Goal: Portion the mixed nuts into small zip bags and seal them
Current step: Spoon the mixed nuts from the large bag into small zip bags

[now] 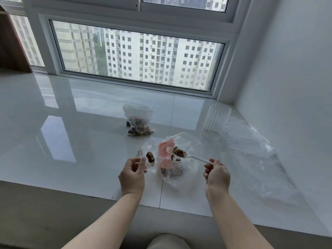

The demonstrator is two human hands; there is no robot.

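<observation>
A large clear bag with a pink label (181, 162) lies open on the white windowsill and holds mixed nuts. My right hand (216, 174) grips the handle of a white plastic spoon (193, 157); its bowl, loaded with nuts, is inside the big bag's mouth. My left hand (133, 174) pinches the rim of a small zip bag (149, 155) just left of the big bag, with a few nuts inside it. Farther back lies another small zip bag (139, 121), with a red zip line and nuts in its lower half.
A ribbed clear glass (215, 122) stands at the back right, near the wall corner. A sheet of clear plastic (258, 155) is spread along the right wall. The windowsill's front edge (80, 192) runs just below my hands, and a window frame closes the back.
</observation>
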